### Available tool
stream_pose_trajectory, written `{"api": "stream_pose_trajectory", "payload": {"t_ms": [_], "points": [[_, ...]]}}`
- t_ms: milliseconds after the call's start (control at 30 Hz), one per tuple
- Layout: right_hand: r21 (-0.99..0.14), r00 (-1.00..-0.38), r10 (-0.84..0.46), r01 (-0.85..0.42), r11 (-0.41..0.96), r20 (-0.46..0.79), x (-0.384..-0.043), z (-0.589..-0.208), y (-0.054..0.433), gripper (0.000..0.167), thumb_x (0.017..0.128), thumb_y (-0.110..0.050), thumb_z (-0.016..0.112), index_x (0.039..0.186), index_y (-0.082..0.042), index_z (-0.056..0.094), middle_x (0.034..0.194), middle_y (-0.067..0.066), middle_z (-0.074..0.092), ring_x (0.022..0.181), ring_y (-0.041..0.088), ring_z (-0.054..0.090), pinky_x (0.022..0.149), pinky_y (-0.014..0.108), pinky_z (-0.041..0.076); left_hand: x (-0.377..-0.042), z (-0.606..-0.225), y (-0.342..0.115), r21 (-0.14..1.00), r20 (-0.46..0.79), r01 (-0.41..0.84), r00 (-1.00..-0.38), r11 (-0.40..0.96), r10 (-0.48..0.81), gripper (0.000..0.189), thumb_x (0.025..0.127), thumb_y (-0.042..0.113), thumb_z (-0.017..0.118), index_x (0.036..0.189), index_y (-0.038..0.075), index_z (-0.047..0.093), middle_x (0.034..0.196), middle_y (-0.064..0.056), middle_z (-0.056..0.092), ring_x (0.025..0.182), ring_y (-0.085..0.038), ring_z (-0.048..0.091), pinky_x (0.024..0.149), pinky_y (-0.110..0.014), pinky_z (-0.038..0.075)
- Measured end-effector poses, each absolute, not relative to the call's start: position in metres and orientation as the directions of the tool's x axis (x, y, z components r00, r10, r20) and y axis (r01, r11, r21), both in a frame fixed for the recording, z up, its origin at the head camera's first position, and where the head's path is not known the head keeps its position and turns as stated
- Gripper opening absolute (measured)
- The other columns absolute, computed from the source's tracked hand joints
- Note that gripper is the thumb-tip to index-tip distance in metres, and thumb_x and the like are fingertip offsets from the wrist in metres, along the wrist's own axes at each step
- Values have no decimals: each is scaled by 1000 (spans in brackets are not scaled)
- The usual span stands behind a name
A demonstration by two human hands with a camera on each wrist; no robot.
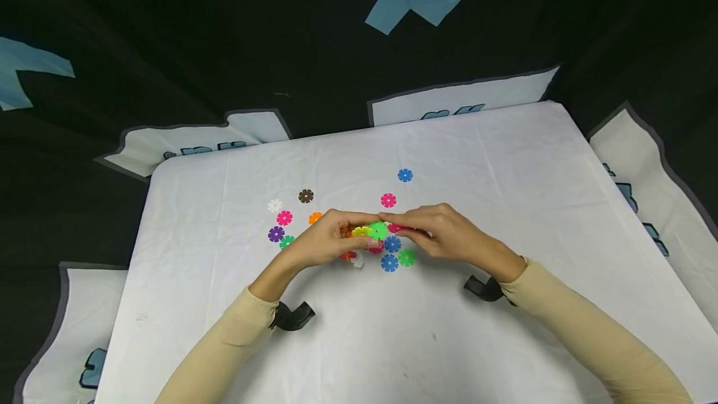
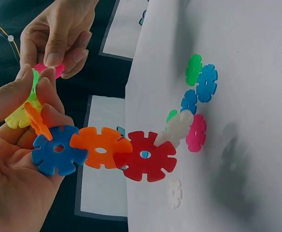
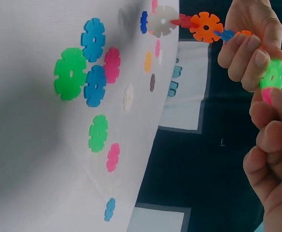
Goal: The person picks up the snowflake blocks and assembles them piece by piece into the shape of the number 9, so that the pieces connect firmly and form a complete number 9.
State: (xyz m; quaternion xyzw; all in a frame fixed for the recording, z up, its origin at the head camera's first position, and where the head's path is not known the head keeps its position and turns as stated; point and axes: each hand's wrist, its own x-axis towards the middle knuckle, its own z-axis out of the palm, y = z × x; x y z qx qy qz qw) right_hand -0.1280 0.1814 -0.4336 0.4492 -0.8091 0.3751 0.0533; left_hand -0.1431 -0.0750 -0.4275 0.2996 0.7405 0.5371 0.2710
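Observation:
My left hand [image 1: 320, 243] holds a chain of slotted plastic snowflake discs near its upper end. Hanging out from that hand in the left wrist view are a blue disc [image 2: 47, 157], an orange disc [image 2: 89, 145], a red disc [image 2: 153, 169] and a white disc [image 2: 179, 128]. Nearer its fingertips are a smaller-looking orange disc [image 2: 38, 122], a yellow disc [image 2: 16, 118] and a green disc [image 3: 274, 72]. Between thumb and fingers, my right hand [image 1: 451, 229] pinches a pink disc [image 2: 59, 71] against the green one's edge. Whether their slots interlock is hidden by the fingers.
Loose discs lie on the white-covered table [image 1: 392, 341]: blue [image 1: 405, 175] and pink [image 1: 388, 200] beyond the hands, brown [image 1: 305, 196] and purple [image 1: 276, 234] to the left, green [image 1: 406, 258] and blue [image 1: 389, 263] below the hands.

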Motion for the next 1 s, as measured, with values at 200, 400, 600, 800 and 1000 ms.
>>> {"api": "stream_pose_trajectory", "payload": {"t_ms": [200,400,600,800,1000], "points": [[-546,-595,-688,-768,335,415,-128,-433,177,41,85,-1,73,125,-3,66,105,7,75,72,10,67,63,14,51,-144,-428,-73,960,-92,136,-669,243,738,40,91,15,70,130,16,64,96,-3,69,48,-15,40,47,-21,33],[-553,-612,-658,-761,339,439,-127,-437,176,41,82,8,72,122,-1,68,106,10,75,93,18,73,77,22,58,-144,-429,-70,972,-84,112,-662,209,745,39,91,13,70,129,14,65,79,-3,63,45,-16,36,45,-22,29],[-539,-586,-653,-784,308,479,-126,-438,177,42,80,15,68,119,1,69,97,9,76,77,14,71,65,15,53,-142,-433,-67,979,-56,115,-636,166,770,40,90,10,71,129,10,65,70,-2,48,50,-11,30,48,-23,26],[-547,-585,-651,-782,297,483,-127,-433,177,40,83,11,67,122,1,67,106,10,74,87,14,72,69,17,55,-143,-428,-66,974,-30,156,-635,166,772,40,90,13,70,130,12,64,87,-3,62,61,-13,43,54,-21,34],[-692,-720,-630,-613,380,291,-135,-440,193,55,83,-12,78,133,-5,58,89,-2,67,68,8,53,60,25,48,-139,-430,-72,944,-12,234,-678,232,735,43,92,15,69,134,15,59,120,-3,66,98,-21,60,79,-26,53]]}}
